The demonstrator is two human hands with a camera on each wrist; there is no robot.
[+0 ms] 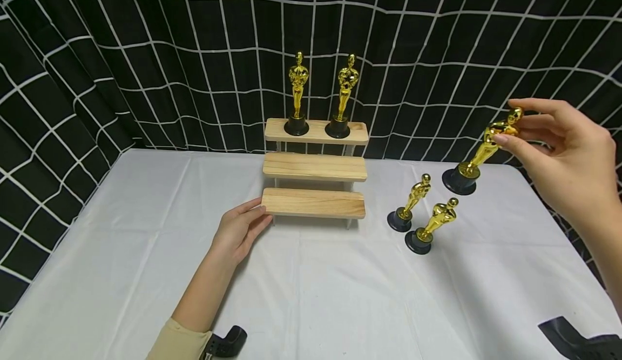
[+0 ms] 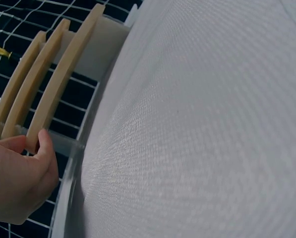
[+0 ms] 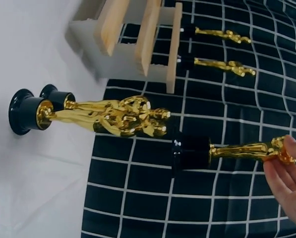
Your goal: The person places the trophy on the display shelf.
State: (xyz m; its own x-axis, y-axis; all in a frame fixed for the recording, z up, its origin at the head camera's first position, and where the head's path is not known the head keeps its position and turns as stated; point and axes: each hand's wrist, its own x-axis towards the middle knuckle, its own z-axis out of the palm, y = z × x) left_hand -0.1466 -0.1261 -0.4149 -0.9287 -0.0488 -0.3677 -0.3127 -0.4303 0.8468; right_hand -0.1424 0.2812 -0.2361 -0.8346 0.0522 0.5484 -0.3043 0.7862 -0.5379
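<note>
My right hand (image 1: 568,157) pinches a gold trophy statuette (image 1: 482,152) by its upper body, at the right of the head view. The statuette tilts, with its black round base lower left, raised above the table. My left hand (image 1: 241,231) grips the left end of the lowest board (image 1: 313,203) of a three-tier wooden display stand; the left wrist view shows thumb and finger around the board's end (image 2: 34,141). On the top board (image 1: 316,131) stand two matching statuettes (image 1: 297,87) side by side. Two more statuettes (image 1: 439,217) stand on the table between stand and right hand.
A white cloth (image 1: 311,290) covers the table. Behind and beside it hangs a black curtain with a white grid (image 1: 204,68). The middle board (image 1: 315,167) lies between the other two tiers, on clear supports. Black straps (image 1: 225,344) show at the lower edge.
</note>
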